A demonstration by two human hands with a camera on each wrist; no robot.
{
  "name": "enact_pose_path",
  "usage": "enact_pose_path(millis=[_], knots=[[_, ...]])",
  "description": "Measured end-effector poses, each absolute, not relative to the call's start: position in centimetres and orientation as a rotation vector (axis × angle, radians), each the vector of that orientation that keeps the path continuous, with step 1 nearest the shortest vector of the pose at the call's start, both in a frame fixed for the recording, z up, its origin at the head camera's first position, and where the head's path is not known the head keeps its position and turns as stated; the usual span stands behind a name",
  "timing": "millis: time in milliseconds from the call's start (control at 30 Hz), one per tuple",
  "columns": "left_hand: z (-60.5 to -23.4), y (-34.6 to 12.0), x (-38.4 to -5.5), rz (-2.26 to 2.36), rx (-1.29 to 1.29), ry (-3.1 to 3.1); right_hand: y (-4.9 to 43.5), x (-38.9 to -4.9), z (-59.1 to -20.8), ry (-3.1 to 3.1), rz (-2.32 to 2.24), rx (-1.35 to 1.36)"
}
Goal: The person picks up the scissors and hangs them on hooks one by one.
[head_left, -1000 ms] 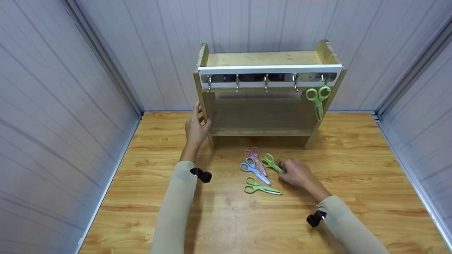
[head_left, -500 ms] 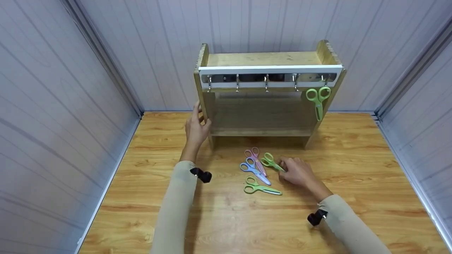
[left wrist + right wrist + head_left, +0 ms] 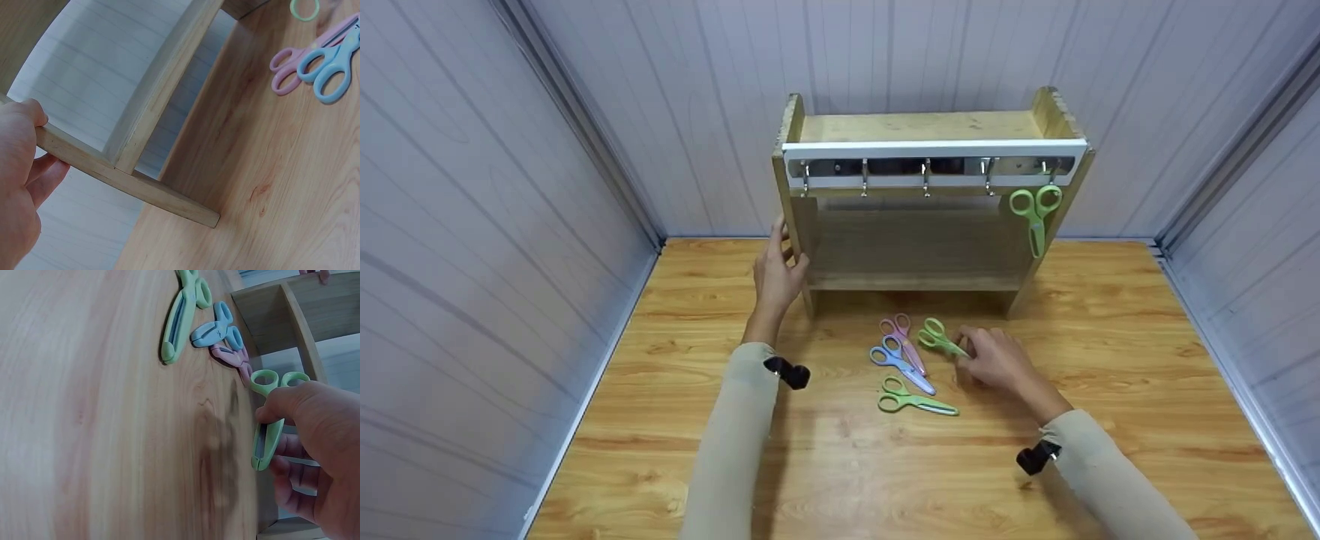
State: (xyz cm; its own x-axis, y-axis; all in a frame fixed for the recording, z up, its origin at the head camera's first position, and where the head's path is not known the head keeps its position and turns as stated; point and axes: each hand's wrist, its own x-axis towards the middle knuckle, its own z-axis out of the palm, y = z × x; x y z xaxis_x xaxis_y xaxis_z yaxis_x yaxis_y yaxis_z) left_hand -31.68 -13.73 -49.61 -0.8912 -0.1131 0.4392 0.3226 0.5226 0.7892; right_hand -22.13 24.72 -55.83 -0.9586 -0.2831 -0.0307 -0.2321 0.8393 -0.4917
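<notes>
My left hand (image 3: 778, 274) grips the left side board of a small wooden shelf (image 3: 915, 283), thumb on the front and fingers behind, as the left wrist view shows. My right hand (image 3: 996, 358) pinches a pair of green scissors (image 3: 270, 430) by the blades between thumb and fingers, handle loops pointing away. In the head view these scissors appear just right of pink scissors (image 3: 913, 355) and blue scissors (image 3: 901, 366), which overlap on the table. Nearer the front lies another pair of green scissors (image 3: 916, 402).
Across the shelf's top front runs a white hook rail (image 3: 894, 180) with several metal hooks. On its far-right hook hangs a pair of green scissors (image 3: 1037, 217). Pale panel walls (image 3: 720, 112) enclose the wooden table (image 3: 840, 472) at the back and sides.
My right hand has shifted slightly right and up in the head view, carrying the pinched green scissors a little away from the pink and blue pairs. The left hand stays on the shelf.
</notes>
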Motion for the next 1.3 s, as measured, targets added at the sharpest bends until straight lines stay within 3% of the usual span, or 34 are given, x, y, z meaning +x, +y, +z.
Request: enact_pose_path(millis=[700, 1300], knots=[[-49.4, -13.7, -31.5, -1.381, -0.182, -2.342, 25.3, -22.9, -53.6, 3.023, -0.75, -0.535], [-49.7, -13.7, -31.7, -1.347, -0.172, -2.332, 25.8, -23.4, -50.9, 3.08, -0.759, -0.483]])
